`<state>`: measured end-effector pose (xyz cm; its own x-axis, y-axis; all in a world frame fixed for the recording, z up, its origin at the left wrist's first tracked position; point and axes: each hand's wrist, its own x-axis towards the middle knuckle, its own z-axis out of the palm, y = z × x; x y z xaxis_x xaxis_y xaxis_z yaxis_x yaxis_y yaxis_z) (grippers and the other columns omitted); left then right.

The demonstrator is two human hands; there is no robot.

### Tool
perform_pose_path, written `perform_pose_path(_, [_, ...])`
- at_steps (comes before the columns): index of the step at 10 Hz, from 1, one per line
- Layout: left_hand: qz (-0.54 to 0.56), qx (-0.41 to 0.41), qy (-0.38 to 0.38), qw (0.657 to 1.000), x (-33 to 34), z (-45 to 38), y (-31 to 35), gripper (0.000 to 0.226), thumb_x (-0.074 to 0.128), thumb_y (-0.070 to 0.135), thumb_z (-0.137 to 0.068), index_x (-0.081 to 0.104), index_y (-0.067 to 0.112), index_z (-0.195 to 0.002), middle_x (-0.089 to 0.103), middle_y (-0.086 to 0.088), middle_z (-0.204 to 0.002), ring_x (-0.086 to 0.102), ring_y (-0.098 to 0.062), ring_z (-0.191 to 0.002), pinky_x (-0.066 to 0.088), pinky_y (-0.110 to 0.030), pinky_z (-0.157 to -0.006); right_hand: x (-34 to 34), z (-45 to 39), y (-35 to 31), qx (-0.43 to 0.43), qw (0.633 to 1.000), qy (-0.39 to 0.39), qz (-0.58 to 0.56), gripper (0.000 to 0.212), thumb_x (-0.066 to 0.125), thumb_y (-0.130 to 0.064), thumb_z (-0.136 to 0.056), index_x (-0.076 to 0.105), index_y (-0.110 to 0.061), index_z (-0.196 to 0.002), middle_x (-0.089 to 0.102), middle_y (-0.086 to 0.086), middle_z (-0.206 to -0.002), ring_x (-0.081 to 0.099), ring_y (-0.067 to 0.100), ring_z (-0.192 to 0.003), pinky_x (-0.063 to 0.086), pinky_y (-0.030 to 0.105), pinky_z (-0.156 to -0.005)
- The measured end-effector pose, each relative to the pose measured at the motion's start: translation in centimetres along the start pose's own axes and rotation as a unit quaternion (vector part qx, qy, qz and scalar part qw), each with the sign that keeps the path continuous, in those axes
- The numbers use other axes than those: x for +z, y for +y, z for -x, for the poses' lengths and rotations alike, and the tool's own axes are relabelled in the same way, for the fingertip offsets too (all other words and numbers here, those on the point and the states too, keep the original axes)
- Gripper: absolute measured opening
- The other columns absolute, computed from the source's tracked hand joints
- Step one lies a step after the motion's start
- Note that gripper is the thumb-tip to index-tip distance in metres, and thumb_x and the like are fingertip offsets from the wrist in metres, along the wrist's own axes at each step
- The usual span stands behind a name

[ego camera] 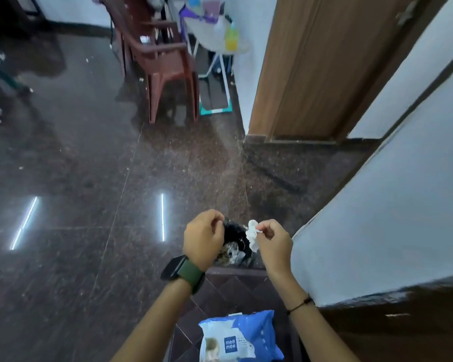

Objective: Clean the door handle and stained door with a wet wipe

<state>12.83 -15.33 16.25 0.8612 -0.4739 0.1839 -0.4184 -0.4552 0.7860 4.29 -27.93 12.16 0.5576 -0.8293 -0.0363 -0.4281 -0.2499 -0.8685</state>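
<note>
- Wipes first: the wet-wipe pack (239, 338) sits at six o'clock, nearest the person, on a dark tiled ledge (220, 288), probably parked there so that both hands are free.
- Right hand (272, 244), at about five o'clock, has thumb and fingers (263, 227) pinched together on a crumpled white wet wipe (253, 235), which hangs down from the pinch. It is held out over the bag rather than toward the door, so I judge it is used and about to be dropped.
- Left hand (203, 239), just beside at about six o'clock, has its fingers curled and clamped on the rim of a black bag (233, 231) — likely to hold the mouth open. A watch on a green strap (187, 271) is on that wrist.
- Black bag lies between the two hands on the floor, with crumpled litter (229, 253) showing inside; this reads as a rubbish bag.
- Dark polished floor (89, 165) stretches from nine to twelve o'clock.
- Wooden door (319, 66) stands well apart at one o'clock, its lower part in view; the handle is a blur near the top edge, and stains cannot be made out — so how clean it is cannot be told.
- Stacked brown plastic chairs (160, 64) stand at twelve o'clock, against the far wall.
</note>
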Motion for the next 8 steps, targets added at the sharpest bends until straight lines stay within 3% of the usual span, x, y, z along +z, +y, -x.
perform_pose_path(2, [-0.033,-0.071,-0.082,0.994,8.9,-2.9,-10.7,0.014,0.050,0.002,-0.085,0.064,0.003,-0.088,0.068,-0.014,-0.086,0.060,-0.029,-0.076,0.042,-0.028,-0.065,7.8,-6.8,9.4,0.036,0.992,-0.073,0.101,0.022,0.051,0.009,-0.081,0.068,-0.004,-0.075,0.070,0.015,-0.087,0.062,0.032,-0.084,0.050,0.041,-0.075])
perform_pose_path(3, [-0.058,-0.080,-0.111,0.989,12.3,-3.3,-15.8,0.016,0.048,0.004,-0.086,0.063,0.003,-0.092,0.067,-0.015,-0.090,0.059,-0.032,-0.079,0.044,-0.032,-0.068,12.4,-9.6,13.6,0.016,0.985,-0.092,0.144,0.021,0.052,0.007,-0.080,0.070,-0.004,-0.079,0.071,0.013,-0.091,0.062,0.030,-0.087,0.044,0.032,-0.074])
perform_pose_path(4, [-0.086,-0.069,-0.140,0.984,14.4,-3.6,-19.2,0.018,0.046,0.004,-0.087,0.062,0.002,-0.096,0.067,-0.016,-0.095,0.059,-0.034,-0.084,0.044,-0.034,-0.071,16.3,-11.4,16.7,0.023,0.968,-0.144,0.206,0.026,0.050,0.003,-0.085,0.071,-0.005,-0.097,0.069,0.013,-0.106,0.061,0.029,-0.100,0.046,0.032,-0.085])
perform_pose_path(5, [-0.096,-0.066,-0.157,0.981,15.4,-3.8,-21.1,0.022,0.046,0.005,-0.087,0.059,0.003,-0.104,0.065,-0.016,-0.105,0.058,-0.033,-0.095,0.046,-0.038,-0.079,18.1,-12.0,18.6,0.033,0.949,-0.186,0.251,0.030,0.049,0.005,-0.088,0.068,-0.005,-0.108,0.066,0.012,-0.116,0.059,0.028,-0.107,0.048,0.034,-0.092])
perform_pose_path(8, [-0.107,-0.066,-0.185,0.975,14.2,-4.6,-18.9,0.030,0.044,0.004,-0.086,0.053,0.003,-0.115,0.060,-0.016,-0.115,0.054,-0.032,-0.104,0.045,-0.039,-0.085,15.7,-11.1,15.8,0.026,0.957,-0.174,0.233,0.034,0.043,0.009,-0.086,0.071,-0.003,-0.100,0.068,0.012,-0.111,0.060,0.026,-0.104,0.045,0.028,-0.089])
